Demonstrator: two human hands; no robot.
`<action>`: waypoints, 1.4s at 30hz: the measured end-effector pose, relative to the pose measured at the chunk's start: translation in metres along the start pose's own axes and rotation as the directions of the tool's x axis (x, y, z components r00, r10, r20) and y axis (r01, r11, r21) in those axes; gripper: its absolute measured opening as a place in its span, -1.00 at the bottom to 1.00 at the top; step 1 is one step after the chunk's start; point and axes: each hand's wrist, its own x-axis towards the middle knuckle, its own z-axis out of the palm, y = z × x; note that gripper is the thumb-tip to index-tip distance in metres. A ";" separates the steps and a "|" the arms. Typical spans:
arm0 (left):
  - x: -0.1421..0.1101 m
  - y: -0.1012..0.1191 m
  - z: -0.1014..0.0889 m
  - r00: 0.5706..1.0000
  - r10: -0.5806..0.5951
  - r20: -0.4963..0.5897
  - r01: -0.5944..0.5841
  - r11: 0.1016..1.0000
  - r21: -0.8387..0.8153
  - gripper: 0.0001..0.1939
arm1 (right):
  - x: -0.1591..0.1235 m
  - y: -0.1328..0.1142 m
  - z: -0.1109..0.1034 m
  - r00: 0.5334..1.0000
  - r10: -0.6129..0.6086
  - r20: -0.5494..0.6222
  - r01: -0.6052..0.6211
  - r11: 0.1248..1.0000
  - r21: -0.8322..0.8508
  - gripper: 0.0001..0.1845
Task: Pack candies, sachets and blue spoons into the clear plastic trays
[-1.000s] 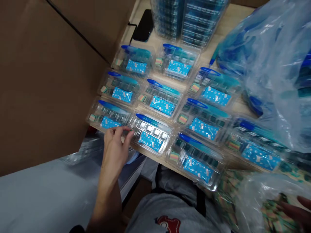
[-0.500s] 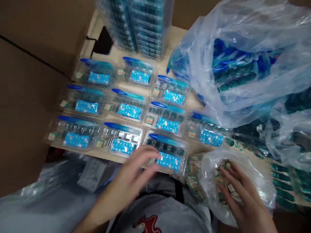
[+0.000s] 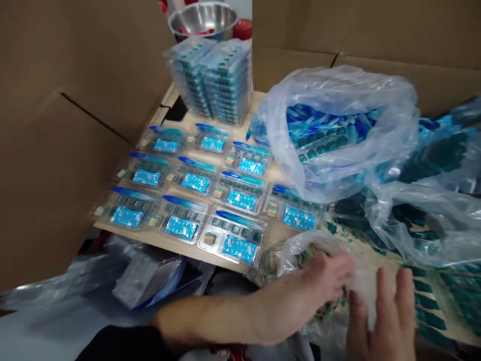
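Note:
My left hand [image 3: 326, 278] reaches across the front to a translucent plastic bag [image 3: 295, 248] of small striped blocks; its fingers, smeared by motion, are over the bag. Whether they hold anything cannot be made out. Close by on the right, my right hand [image 3: 387, 316] is raised with fingers spread, near the same bag. Left of the bag lies a clear plastic tray [image 3: 232, 238] with a blue pen-shaped piece, a row of dark green squares, a light blue patterned packet [image 3: 240, 249] and a striped block [image 3: 209, 238].
Several similarly filled trays [image 3: 180, 223] lie in rows. Behind them rise two stacks of packs [image 3: 225, 85] and a metal bowl [image 3: 203, 20]. A large bag [image 3: 278, 135] of blue pieces stands right, beside another plastic bag [image 3: 379, 220]. Cardboard walls [image 3: 56, 150] border the table.
My left hand has moved right, from the nearest tray to the bag of blocks. My right hand has come out of that bag. The view has tilted up, showing the bowl.

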 end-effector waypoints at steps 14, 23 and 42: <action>-0.033 -0.019 -0.067 0.902 0.333 0.274 -0.205 -0.227 0.952 -0.65 | -0.030 0.027 0.010 0.997 -0.070 -0.038 0.063 0.987 -0.148 -0.46; -0.009 -0.036 -0.100 0.868 0.466 0.175 0.061 -0.448 0.892 -0.44 | -0.063 0.035 0.000 0.939 0.337 0.070 -0.344 0.930 0.130 -0.45; -0.013 -0.023 -0.065 0.801 0.590 -0.104 0.165 -0.051 0.985 -0.60 | -0.065 0.036 0.001 0.875 0.433 -0.216 -0.345 0.872 0.348 -0.57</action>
